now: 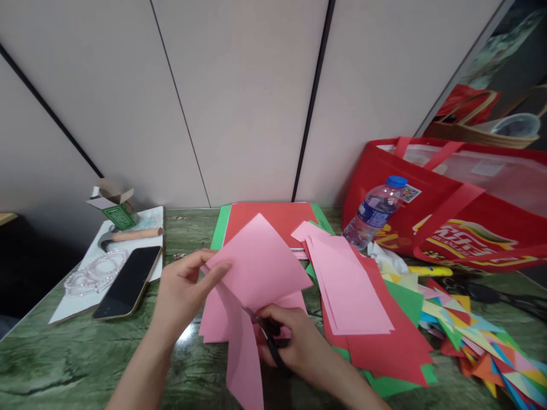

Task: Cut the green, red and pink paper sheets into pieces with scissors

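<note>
My left hand (pixel 183 290) pinches the left corner of a pink paper sheet (pixel 260 267) and holds it up over the green marbled table (pixel 85 353). My right hand (pixel 290 339) is closed on black-handled scissors (pixel 267 336), whose blades sit in the pink paper. A cut strip of the same pink sheet hangs down toward me. More pink paper lies flat under the held sheet.
Pink and red sheets (pixel 354 290) are stacked to the right, with small coloured triangles (pixel 470 336) beyond. A water bottle (pixel 376 212) leans on a red bag (pixel 461 210). At the left lie a phone (pixel 128 282), bead bracelets (pixel 92 273), a hammer (pixel 128 234) and a small box (pixel 113 206).
</note>
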{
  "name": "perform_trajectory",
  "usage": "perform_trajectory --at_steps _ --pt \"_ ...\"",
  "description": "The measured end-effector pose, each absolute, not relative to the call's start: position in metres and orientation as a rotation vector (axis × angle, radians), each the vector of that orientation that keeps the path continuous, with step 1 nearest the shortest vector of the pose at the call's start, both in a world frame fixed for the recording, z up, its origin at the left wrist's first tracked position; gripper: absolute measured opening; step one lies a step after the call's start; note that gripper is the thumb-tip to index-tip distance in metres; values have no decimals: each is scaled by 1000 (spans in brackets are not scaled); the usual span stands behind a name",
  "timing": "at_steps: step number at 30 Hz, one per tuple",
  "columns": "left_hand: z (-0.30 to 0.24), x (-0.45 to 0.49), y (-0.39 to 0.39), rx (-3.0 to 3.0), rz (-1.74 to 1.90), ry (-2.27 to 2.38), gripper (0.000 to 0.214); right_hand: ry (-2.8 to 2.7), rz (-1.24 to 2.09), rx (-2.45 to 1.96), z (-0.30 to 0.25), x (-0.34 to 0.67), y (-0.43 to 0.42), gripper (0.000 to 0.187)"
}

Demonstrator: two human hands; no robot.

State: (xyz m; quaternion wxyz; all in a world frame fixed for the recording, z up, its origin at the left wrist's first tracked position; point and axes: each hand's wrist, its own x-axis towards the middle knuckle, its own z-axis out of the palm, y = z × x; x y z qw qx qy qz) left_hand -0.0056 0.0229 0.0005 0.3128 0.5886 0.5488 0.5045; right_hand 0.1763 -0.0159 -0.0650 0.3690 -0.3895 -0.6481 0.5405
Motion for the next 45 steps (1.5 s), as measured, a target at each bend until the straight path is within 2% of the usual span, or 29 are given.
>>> perform_trajectory --at_steps 5,7,11,15,21,23,28,33,37,45 --pt "1 -12 35 830 1906 1267 5 -1326 1485 -1022 -73 176 -8 21" --pt "-1 -16 41 599 1996 1187 10 -1115 1460 -1008 -75 178 -3 22" --pt "-5 -20 50 349 1877 1114 23 -786 1341 -1019 -76 183 4 28" --pt "-9 -3 48 217 1668 938 26 -708 1337 -975 -76 184 4 30" --pt "-23 44 27 308 1397 798 20 -652 1332 -955 -76 183 5 31" --pt "-28 54 21 416 1363 730 24 -608 1303 -931 -76 186 7 30" --pt "-30 39 26 552 1263 623 23 -536 1214 -966 -82 197 11 28" --pt "-23 -8 45 527 1234 667 46 -574 1205 -1069 -86 201 14 34" --pt "-23 -16 47 628 1111 865 26 -680 1164 -1107 -84 203 15 37" --pt "-26 -4 39 871 1075 1013 28 -750 885 -1243 -76 211 15 42"
